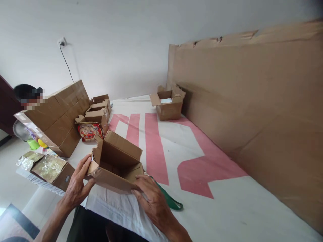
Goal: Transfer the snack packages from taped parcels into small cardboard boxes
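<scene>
A small open cardboard box point(113, 179), with nothing visible inside, is held tilted at the near edge of the cloth-covered table point(194, 218). My left hand point(78, 185) grips its left end, thumb on the near side and fingers round the corner. At the right end, my right hand point(151, 198) holds the wall, its fingertips over the rim. A green strap point(169, 198) lies on the cloth just beyond my right hand. Part of it is hidden behind that hand.
A red food packet point(90, 131) sits before a row of open boxes point(97, 114). A large carton point(60, 114) stands left, a person's head point(27, 94) behind it. Another open box point(169, 111) is at the back. A tall cardboard panel point(252, 97) borders the right side.
</scene>
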A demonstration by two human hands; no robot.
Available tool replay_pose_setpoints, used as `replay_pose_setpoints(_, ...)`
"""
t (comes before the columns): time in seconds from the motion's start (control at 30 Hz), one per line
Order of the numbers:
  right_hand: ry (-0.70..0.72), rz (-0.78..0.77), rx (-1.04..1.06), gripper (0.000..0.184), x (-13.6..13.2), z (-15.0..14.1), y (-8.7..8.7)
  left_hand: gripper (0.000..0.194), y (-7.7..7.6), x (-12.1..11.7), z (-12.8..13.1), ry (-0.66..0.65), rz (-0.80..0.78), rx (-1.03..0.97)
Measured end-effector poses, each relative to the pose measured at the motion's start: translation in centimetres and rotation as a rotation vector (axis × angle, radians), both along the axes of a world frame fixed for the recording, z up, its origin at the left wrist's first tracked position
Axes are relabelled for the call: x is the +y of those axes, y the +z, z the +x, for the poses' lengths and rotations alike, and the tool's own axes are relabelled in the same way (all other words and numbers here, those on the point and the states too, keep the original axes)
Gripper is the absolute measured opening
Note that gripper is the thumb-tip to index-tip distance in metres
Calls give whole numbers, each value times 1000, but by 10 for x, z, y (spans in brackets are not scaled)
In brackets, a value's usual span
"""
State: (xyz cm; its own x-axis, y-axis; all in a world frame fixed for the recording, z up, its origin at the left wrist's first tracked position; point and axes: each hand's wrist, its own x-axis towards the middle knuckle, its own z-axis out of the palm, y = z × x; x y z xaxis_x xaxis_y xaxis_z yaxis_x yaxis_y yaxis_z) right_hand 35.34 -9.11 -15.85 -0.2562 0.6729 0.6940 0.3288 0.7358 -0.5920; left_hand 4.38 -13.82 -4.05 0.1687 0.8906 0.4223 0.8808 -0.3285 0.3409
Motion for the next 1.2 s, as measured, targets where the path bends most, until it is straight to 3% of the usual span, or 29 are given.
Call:
replay_pose_setpoints(0.1,-20,31,-19,15,12,-13,11,59,-13,11,-9,102,-7,-113)
replay_pose_setpoints(0.23,-55,76,-94,17,39,-42,30,52,-45,30,-21,305,-62,-338)
replay_pose_setpoints(0.4,-64,49,-370,13,79,-99,59,78,-93,41,-43,543,-53,-544)
replay_pose_setpoints(0.5,-39,-23,-565,20,98,-137,76,94,-112,42,-54,619,-36,-588)
replay_pose_setpoints(0.67,5,-28,-657,26,118,-196,88,100,-125,45,-57,564,-80,-582)
replay_pose_setpoints(0.9,-32,-44,-750,34,138,-257,92,82,-137,34,-47,418,-107,-610)
replay_pose_setpoints(1.07,-32,-29,-792,31,158,-275,92,62,-146,-2,-37,321,-79,-572)
replay_pose_setpoints(1.2,1,-5,-788,28,169,-283,87,46,-134,-43,-19,277,-3,-470)
